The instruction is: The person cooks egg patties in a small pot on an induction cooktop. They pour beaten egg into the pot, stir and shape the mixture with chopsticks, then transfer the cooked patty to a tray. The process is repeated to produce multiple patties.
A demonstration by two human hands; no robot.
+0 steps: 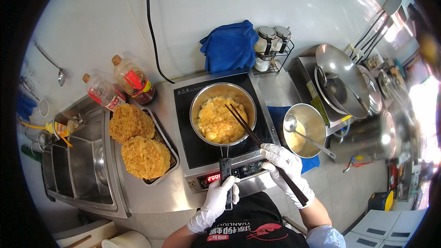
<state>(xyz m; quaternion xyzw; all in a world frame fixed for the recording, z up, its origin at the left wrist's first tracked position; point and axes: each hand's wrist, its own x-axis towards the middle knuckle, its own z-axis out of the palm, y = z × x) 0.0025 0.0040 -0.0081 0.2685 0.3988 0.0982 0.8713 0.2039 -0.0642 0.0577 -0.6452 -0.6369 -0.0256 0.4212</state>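
Note:
A stainless steel saucepan (252,93) sits on a black induction cooktop (187,110), with bubbling yellow-orange food (217,117) frying inside. My left hand (218,194), in a white glove, is closed around the pan's black handle (225,168). Dark chopsticks (253,134) are gripped in my gloved right hand (286,167). Their tips touch the food toward the pan's right side. Just right of the cooktop is a metal pot (318,127) holding pale batter (297,137), and a ladle (306,139) rests in it.
Two round fried cakes (145,156) lie on a tray (174,158) to the left. Two plastic bottles (134,81) stand behind them, beside a steel sink (91,175). At the back are a blue cloth (229,46) and a rack of jars (267,38). Woks (339,75) stand at right.

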